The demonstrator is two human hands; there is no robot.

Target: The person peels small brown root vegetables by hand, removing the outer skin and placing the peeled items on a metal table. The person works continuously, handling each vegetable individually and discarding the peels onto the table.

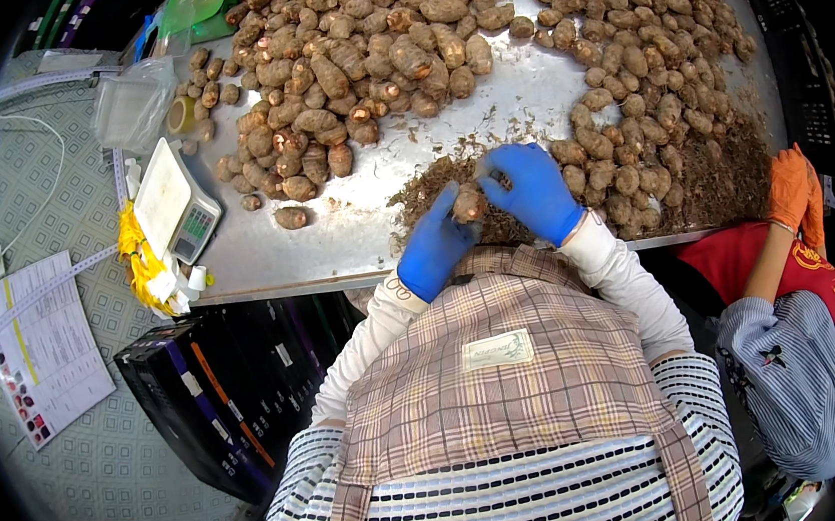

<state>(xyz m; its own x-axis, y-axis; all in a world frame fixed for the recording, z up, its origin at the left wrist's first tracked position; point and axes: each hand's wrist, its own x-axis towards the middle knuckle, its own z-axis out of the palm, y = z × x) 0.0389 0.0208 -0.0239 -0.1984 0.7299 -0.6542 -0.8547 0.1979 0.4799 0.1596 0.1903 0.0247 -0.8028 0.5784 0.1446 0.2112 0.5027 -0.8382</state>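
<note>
My left hand [431,248], in a blue glove, grips a small brown taro corm [469,204] between thumb and fingers, close to the table's front edge. Just right of the corm is my right hand [534,193], also blue-gloved. Its fingers are bent and the thumb is beside the corm's upper side; whether anything is pinched there is too small to tell. Beneath both hands lies a heap of brown fibrous peelings [422,188]. Rough, hairy corms [626,120] are piled to the right, and a second pile of smoother-looking corms [367,47] spreads over the table's left and far side.
A digital scale [174,201] stands at the left on the metal table [274,263], beside yellow mesh bags [133,243], a tape roll [180,115] and plastic containers [131,100]. Black crates [234,391] stand below left. At right is a co-worker's orange-gloved hand [787,183].
</note>
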